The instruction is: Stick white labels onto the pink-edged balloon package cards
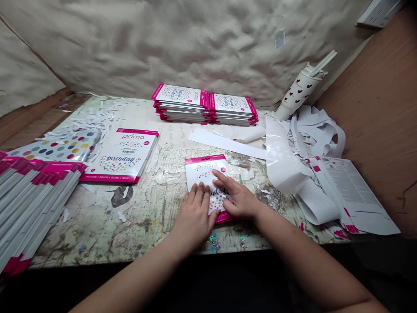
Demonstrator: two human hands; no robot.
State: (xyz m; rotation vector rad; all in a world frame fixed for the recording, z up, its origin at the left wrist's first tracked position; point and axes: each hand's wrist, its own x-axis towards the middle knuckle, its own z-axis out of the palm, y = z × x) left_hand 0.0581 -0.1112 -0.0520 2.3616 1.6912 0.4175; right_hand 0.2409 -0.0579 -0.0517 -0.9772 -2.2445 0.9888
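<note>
A white and pink printed balloon packet (203, 165) lies flat on the worn table in front of me, its birthday print partly covered by my hands. My left hand (195, 208) rests on its lower left, fingers stretched out over the surface. On the right side lies my right hand (239, 198), its fingers apart and touching the print. To the left is a small pile of like packets (125, 156), lying face up.
Two stacks of packets (182, 104) stand at the back. More packets (39, 195) fan out at the left, by a dotted sheet (68, 145) and paper scraps. At right are white paper strips (286, 165), flat printed cards (361, 191) and a heart-patterned tumbler (296, 93).
</note>
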